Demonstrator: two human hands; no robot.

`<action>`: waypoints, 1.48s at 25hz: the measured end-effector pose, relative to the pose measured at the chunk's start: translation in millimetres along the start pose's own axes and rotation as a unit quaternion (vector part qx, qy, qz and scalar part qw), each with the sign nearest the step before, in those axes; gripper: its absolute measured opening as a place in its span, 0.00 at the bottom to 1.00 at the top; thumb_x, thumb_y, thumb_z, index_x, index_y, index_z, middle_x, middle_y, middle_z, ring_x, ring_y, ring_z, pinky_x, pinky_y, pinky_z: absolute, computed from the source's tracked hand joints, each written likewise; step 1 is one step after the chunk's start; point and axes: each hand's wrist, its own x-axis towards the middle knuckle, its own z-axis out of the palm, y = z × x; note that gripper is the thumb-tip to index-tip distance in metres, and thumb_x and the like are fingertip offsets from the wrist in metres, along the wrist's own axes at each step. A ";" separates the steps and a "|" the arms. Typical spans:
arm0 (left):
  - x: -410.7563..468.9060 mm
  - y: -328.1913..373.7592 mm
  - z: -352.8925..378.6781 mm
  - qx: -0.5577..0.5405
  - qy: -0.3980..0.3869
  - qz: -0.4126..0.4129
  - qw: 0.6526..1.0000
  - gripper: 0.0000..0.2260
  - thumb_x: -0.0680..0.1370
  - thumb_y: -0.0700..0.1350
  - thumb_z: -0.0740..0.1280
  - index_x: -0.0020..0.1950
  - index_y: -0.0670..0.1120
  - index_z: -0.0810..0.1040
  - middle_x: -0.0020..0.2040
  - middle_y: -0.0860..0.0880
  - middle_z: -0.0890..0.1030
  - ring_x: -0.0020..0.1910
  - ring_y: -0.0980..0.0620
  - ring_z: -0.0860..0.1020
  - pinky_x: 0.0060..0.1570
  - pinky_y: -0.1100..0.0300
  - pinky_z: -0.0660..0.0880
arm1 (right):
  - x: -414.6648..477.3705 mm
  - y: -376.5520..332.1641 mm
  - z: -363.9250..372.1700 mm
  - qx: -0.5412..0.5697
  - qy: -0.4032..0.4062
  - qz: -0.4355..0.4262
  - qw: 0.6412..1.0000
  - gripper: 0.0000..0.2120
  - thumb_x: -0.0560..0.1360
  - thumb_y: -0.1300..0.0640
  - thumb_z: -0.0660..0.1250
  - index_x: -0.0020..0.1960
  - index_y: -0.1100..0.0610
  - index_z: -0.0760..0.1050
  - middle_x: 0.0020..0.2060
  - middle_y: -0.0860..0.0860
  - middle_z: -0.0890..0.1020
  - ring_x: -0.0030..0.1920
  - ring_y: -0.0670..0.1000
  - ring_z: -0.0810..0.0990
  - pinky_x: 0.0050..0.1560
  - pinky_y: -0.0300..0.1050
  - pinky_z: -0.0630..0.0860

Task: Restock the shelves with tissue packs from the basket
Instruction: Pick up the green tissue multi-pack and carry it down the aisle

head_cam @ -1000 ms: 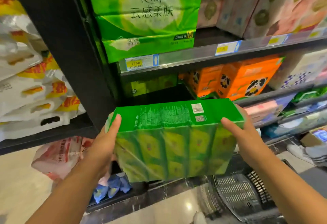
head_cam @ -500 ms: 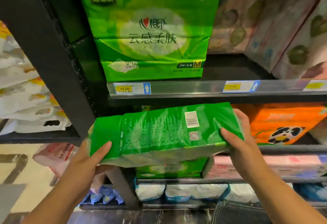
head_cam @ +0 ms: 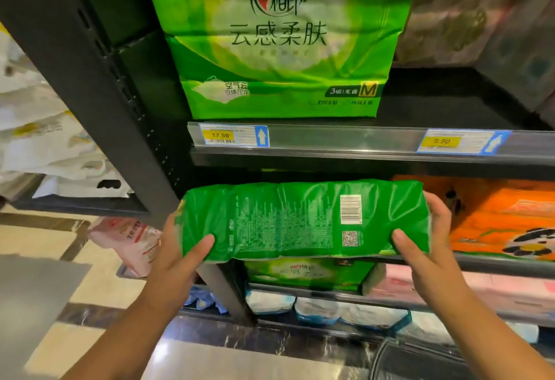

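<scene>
Your left hand (head_cam: pixel 177 259) and right hand (head_cam: pixel 426 247) each clasp one end, thumbs on top. Beneath the shelf (head_cam: pixel 345 139) bearing a tall green tissue bag (head_cam: pixel 279 43), the green tissue pack (head_cam: pixel 285 220) is held level, barcode (head_cam: pixel 350 209) facing you, beside an orange panda pack (head_cam: pixel 495 217).

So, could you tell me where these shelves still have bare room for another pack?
Upper shelf: bare board between the tall green pack and the floral packs. Middle shelf: the gap left of the orange panda pack, behind the green tissue pack, looks open, depth hidden. Lower shelves are crowded.
</scene>
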 end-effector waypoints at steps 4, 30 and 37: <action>14.0 -11.0 1.6 0.027 0.000 0.004 1.000 0.24 0.68 0.56 0.72 0.63 0.62 0.71 0.62 0.54 0.79 0.64 0.54 0.76 0.63 0.59 0.72 | 7.6 9.9 10.5 -0.060 0.017 0.024 0.998 0.26 0.71 0.40 0.66 0.64 0.27 0.58 0.68 0.39 0.64 0.70 0.37 0.63 0.66 0.31 0.61; 99.0 -76.5 44.3 0.207 0.066 -0.082 0.973 0.48 0.67 0.47 0.79 0.79 0.51 0.52 0.76 0.49 0.58 0.73 0.48 0.64 0.71 0.47 0.65 | 97.0 89.0 45.1 -0.077 0.077 0.218 0.970 0.25 0.70 0.58 0.76 0.56 0.55 0.63 0.57 0.54 0.76 0.57 0.54 0.76 0.62 0.51 0.73; 82.4 -104.0 54.4 0.537 -0.078 0.096 0.834 0.34 0.72 0.50 0.74 0.73 0.56 0.61 0.73 0.45 0.55 0.71 0.42 0.60 0.62 0.48 0.73 | 84.4 116.5 65.2 -0.199 0.101 0.175 0.959 0.41 0.65 0.58 0.80 0.69 0.62 0.58 0.66 0.58 0.65 0.65 0.55 0.67 0.68 0.46 0.65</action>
